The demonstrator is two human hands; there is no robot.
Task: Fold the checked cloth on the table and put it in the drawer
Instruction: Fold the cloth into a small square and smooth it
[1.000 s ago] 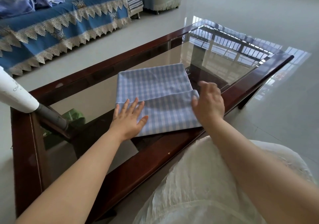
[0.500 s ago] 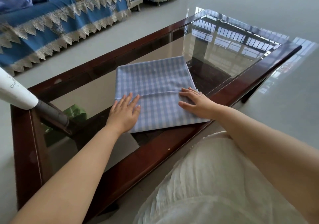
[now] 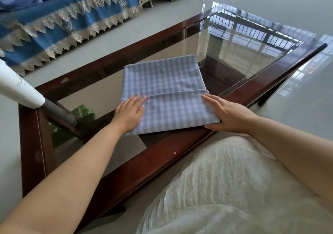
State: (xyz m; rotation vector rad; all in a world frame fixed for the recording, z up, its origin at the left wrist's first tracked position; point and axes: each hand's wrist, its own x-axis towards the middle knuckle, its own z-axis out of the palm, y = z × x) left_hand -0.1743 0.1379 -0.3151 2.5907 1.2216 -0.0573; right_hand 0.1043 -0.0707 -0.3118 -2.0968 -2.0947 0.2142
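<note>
From the head view I see my left hand and right hand lying flat with straight fingers on the near half of the folded blue checked cloth, which rests on the glass-topped table, gripping nothing.

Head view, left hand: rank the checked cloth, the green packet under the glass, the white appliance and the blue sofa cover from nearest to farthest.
1. Checked cloth: directly under the left hand, which rests flat on its left edge.
2. Green packet: just left of the hand, below the glass.
3. White appliance: farther left, at the table's corner.
4. Blue sofa cover: across the floor, far beyond the table.
</note>
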